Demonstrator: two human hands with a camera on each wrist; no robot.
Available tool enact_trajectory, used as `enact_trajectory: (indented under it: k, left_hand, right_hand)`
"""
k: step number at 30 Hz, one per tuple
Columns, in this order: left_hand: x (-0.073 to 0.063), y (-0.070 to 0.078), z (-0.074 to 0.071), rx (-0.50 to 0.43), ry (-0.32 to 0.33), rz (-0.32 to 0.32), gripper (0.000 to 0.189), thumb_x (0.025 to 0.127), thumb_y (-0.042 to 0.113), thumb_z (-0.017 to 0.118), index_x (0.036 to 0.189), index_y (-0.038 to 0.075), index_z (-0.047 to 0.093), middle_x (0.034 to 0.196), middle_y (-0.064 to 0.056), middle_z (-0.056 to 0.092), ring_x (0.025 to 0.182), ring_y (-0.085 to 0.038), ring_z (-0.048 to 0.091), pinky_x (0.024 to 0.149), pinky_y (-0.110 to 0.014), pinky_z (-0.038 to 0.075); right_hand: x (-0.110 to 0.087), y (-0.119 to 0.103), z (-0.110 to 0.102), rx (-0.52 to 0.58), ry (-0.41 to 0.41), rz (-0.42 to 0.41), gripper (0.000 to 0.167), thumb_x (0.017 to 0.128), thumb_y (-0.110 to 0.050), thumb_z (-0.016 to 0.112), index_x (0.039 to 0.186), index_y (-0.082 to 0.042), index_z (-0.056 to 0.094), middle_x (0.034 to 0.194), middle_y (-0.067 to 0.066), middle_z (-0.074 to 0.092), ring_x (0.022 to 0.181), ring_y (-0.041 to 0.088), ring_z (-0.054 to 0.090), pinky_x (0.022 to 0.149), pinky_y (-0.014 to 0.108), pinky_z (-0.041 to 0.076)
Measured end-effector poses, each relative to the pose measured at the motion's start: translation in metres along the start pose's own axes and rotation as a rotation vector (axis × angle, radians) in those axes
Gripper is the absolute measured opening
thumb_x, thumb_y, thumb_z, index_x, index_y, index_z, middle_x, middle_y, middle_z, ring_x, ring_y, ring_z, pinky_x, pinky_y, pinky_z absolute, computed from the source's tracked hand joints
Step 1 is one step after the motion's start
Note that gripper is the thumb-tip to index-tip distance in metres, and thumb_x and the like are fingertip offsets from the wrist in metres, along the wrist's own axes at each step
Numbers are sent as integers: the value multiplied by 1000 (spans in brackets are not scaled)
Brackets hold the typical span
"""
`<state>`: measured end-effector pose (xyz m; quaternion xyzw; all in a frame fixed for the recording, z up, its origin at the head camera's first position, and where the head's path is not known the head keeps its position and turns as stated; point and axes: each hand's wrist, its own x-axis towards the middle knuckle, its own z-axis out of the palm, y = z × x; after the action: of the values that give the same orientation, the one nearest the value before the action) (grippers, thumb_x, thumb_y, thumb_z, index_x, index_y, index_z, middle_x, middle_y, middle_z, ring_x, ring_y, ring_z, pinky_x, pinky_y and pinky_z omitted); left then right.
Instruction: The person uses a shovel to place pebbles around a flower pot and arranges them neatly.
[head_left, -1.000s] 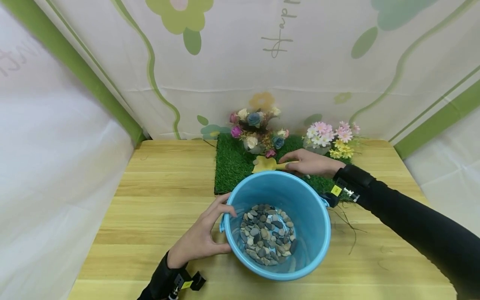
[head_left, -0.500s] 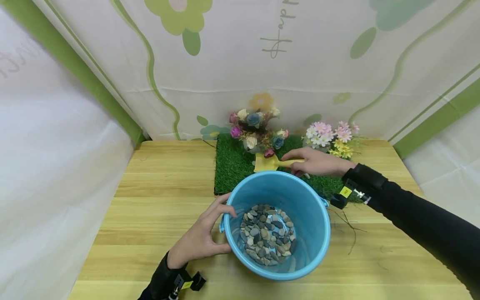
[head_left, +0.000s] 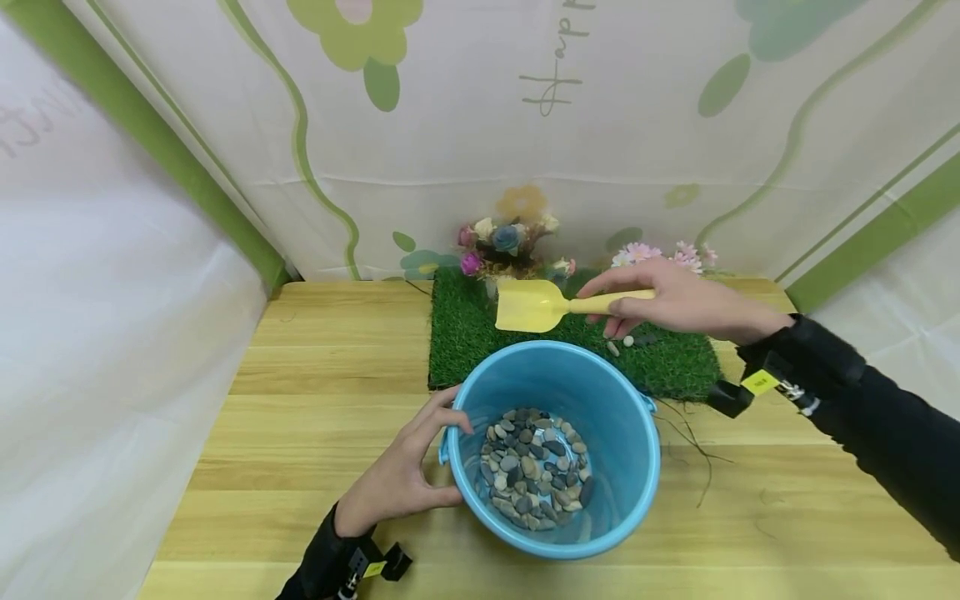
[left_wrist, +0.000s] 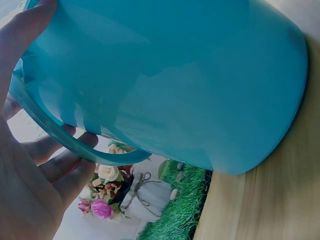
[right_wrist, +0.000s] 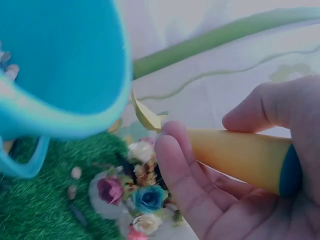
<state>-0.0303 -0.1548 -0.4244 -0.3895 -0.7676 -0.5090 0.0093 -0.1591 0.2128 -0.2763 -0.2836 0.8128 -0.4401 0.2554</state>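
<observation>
A light blue bucket (head_left: 626, 433) stands on the table with a layer of grey and tan pebbles (head_left: 531, 471) at its bottom. My left hand (head_left: 401, 471) grips its left rim, fingers over the edge and thumb against the outside. In the left wrist view, the bucket's handle (left_wrist: 60, 132) hangs down across that hand's fingers. My right hand (head_left: 675, 304) holds a yellow toy shovel (head_left: 528, 307) by its grip, just beyond the far rim. No pebbles show in the scoop. From the right wrist, the shovel's handle (right_wrist: 235, 152) lies between thumb and fingers, its end dark teal.
Behind the bucket lies a green turf mat (head_left: 461, 354) with a few loose stones (right_wrist: 76, 173). Artificial roses (head_left: 506, 240) and pink flowers (head_left: 637, 252) stand at the back. Dry twigs (head_left: 701, 450) lie right of the bucket. A printed fabric wall (head_left: 465, 125) rises behind the table.
My right hand has lifted the shovel off the turf, moving up and to the right while the scoop comes fully into view. The left hand and bucket stay put.
</observation>
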Motion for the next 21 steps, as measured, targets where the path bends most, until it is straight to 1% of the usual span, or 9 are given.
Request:
enact_trajectory:
  k: [3, 6, 10, 12, 14, 17, 19, 21]
  left_hand:
    - [0, 0, 0, -1, -1, -4, 54, 84, 23, 84, 124, 20, 47, 158, -17, 31, 141, -39, 36, 106, -55, 44]
    - [-1, 0, 0, 1, -2, -6, 54, 84, 24, 84, 124, 20, 47, 158, -16, 31, 141, -38, 36, 107, -55, 44]
    - [-1, -1, 1, 2, -5, -9, 51, 87, 32, 81, 124, 20, 47, 158, -15, 30, 142, -38, 35, 107, -55, 44]
    - [-1, -1, 0, -1, -5, -15, 51, 88, 34, 80, 124, 20, 47, 159, -14, 30, 142, -38, 34, 107, -55, 44]
    - [-1, 0, 0, -2, -4, -21, 51, 88, 35, 80, 124, 20, 47, 159, -14, 30, 143, -38, 34, 107, -55, 44]
    - [-2, 1, -1, -4, -5, -29, 53, 86, 29, 83, 124, 19, 48, 159, -12, 29, 143, -37, 33, 107, -55, 44]
    - [-2, 1, 0, -2, -4, -30, 53, 85, 26, 83, 124, 17, 48, 159, -12, 29, 144, -37, 33, 108, -55, 43]
    - [-1, 1, 0, -1, -4, -35, 54, 84, 24, 84, 123, 16, 48, 160, -11, 29, 144, -37, 31, 108, -55, 42]
  right_hand:
    - [-9, -12, -4, -21, 10, -15, 37, 108, -21, 53, 142, -7, 55, 115, 15, 64, 97, 26, 69, 89, 39, 58]
    - [-21, -26, -8, -79, 28, -15, 36, 107, -24, 56, 141, -14, 59, 109, 10, 68, 93, 25, 70, 86, 38, 59]
    - [-34, -40, -16, -139, 17, -52, 32, 107, -19, 56, 138, -19, 63, 100, 4, 72, 86, 26, 70, 80, 35, 59]
    - [-35, -41, -17, -156, -33, -97, 31, 107, -15, 56, 136, -19, 64, 97, 2, 72, 82, 25, 69, 75, 35, 60]
    - [-33, -39, -14, -159, -107, -141, 30, 106, -11, 55, 134, -18, 65, 93, 1, 71, 78, 23, 68, 70, 35, 60]
    - [-27, -32, -5, -153, -215, -193, 29, 106, -8, 54, 131, -17, 66, 90, 0, 70, 71, 19, 67, 65, 35, 59]
    - [-24, -28, 2, -135, -266, -199, 29, 106, -7, 54, 131, -15, 66, 91, 2, 69, 70, 19, 65, 63, 35, 58]
    - [-20, -26, 8, -132, -299, -195, 26, 106, -9, 54, 130, -13, 66, 91, 4, 69, 68, 18, 65, 63, 35, 58]
